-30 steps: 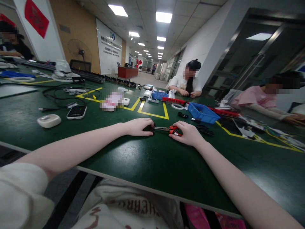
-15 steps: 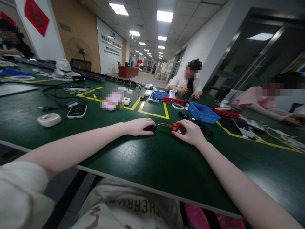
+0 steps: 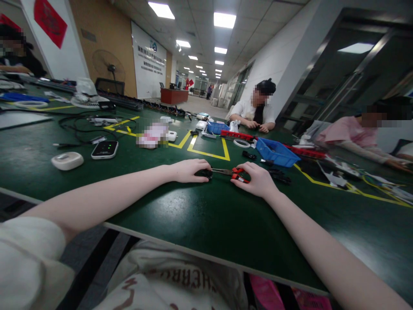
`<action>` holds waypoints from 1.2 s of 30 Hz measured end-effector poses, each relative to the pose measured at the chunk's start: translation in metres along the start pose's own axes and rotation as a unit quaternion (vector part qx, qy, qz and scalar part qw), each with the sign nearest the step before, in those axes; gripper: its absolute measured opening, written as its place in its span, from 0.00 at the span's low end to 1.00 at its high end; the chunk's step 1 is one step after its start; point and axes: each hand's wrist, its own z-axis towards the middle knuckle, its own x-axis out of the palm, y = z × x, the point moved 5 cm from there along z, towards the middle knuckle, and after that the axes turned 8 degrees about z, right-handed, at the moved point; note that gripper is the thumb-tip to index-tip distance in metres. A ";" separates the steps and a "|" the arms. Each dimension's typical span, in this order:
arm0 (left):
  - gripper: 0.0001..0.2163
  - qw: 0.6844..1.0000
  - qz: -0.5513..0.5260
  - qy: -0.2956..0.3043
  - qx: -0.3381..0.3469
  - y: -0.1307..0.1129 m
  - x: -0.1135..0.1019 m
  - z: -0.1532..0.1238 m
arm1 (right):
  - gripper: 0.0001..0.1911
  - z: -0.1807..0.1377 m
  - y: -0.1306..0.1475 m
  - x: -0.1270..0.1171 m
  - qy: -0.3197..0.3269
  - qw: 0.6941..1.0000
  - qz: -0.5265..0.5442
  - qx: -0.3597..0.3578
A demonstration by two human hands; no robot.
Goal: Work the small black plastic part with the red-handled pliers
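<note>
My left hand (image 3: 191, 171) is closed around a small black part (image 3: 205, 173) above the green table. Fingers cover most of that part, so its exact kind does not show. In my right hand (image 3: 258, 178) is a pair of long-nose pliers (image 3: 227, 171) with red-and-black handles. The jaws point left and their tips are at the edge of the black part; whether they grip it I cannot tell. Right of my right hand lies a pile of black parts (image 3: 280, 175). Two more small black pieces, one of them a black connector-like piece (image 3: 249, 155), lie just beyond it.
A blue bin (image 3: 277, 153) stands beyond my right hand, near a white ring (image 3: 241, 143). To the left are a white device with green lights (image 3: 105, 150), a cream rounded case (image 3: 67, 161), a phone (image 3: 153, 135) and black cables (image 3: 72, 129). Other people sit around the table.
The pliers have moved slightly left, bringing their tips up to the black part in my left hand. Their handles look closer together. My left hand has hardly moved.
</note>
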 end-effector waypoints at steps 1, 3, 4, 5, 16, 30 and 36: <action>0.17 1.000 0.000 0.000 0.001 0.000 0.000 0.000 | 0.19 0.000 0.000 0.000 0.000 1.000 0.000 -0.001; 0.17 1.000 0.001 0.000 0.003 0.001 0.001 0.000 | 0.19 0.000 0.000 0.000 0.001 1.000 0.000 -0.001; 0.17 1.000 0.002 0.000 0.003 0.001 0.001 0.000 | 0.19 0.000 0.000 0.000 0.002 1.000 -0.001 0.000; 0.17 1.000 0.004 0.000 0.003 0.001 0.001 0.000 | 0.20 0.000 0.000 0.000 0.002 1.000 -0.001 0.001; 0.16 1.000 0.010 -0.004 0.009 -0.002 -0.001 0.001 | 0.20 -0.001 0.000 -0.001 0.002 1.000 0.002 0.011; 0.17 1.000 0.015 -0.002 0.010 0.000 0.002 0.001 | 0.20 -0.001 -0.001 0.000 -0.003 1.000 0.007 0.004; 0.17 1.000 0.025 0.003 0.007 0.000 0.002 0.001 | 0.20 -0.002 -0.002 0.001 0.006 1.000 0.006 0.003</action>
